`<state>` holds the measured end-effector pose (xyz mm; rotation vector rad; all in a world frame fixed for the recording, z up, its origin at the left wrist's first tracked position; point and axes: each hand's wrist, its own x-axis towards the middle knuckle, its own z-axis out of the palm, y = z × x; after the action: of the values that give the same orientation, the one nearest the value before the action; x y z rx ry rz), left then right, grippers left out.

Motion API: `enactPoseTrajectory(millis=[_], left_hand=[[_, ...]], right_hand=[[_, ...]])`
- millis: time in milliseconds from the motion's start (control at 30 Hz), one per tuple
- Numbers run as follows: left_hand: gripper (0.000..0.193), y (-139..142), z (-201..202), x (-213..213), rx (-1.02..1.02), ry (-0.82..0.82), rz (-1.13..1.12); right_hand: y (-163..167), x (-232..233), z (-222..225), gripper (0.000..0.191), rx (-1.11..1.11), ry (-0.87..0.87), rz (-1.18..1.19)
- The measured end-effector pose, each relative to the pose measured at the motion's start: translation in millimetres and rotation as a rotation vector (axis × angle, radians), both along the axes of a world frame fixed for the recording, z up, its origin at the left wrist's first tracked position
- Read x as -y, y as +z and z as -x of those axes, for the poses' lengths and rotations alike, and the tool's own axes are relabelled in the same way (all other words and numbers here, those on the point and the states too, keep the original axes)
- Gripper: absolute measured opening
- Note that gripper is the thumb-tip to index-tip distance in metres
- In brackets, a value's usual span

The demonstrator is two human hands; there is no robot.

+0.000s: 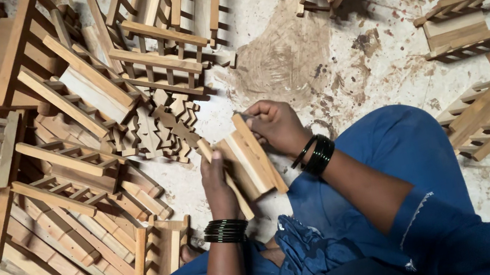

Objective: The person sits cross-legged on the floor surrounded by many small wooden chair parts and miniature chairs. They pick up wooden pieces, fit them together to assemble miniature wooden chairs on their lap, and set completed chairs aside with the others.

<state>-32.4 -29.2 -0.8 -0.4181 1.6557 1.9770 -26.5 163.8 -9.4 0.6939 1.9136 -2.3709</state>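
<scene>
Two hands grip 1 small wooden rack over the lap, above the concrete floor: left hand closed on a side stick, right hand pinching its top edge. Pale smooth slats, sq-cut. Heaps of like racks at floor's left edge, 3 more racks approx. by right edge.

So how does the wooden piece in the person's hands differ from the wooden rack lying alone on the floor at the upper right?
The wooden piece is held off the floor by the left hand and right hand; the wooden rack lies untouched on the floor. The held piece shows flat slats side by side; the rack shows long rails over short cross rungs. Both are light, unpainted wood.
</scene>
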Motion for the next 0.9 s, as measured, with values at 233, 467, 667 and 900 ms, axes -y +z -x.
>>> enactPoseTrajectory(millis=[233, 467, 667, 900], left_hand=[[0.045, -22.3, -8.4, 0.8, 0.141, 0.032, -0.204], [0.043, -38.4, -5.9, 2.0, 0.081, -0.038, -0.102], [0.048, -6.6, -7.9, 4.3, -0.273, -0.231, 0.494], [0.054, 32.9, 4.2, -2.1, -0.256, -0.241, 0.660]], right_hand=[[23.9, 8.9, -8.3, 0.017, 0.018, 0.122, 0.015], [41.6, 17.7, -7.8, 0.019, 0.035, 0.203, 0.029], [25.1, 9.9, -1.4, 0.014, -0.035, 0.116, -0.358], [26.0, -5.3, 2.7, 0.021, 0.096, 0.092, -0.538]])
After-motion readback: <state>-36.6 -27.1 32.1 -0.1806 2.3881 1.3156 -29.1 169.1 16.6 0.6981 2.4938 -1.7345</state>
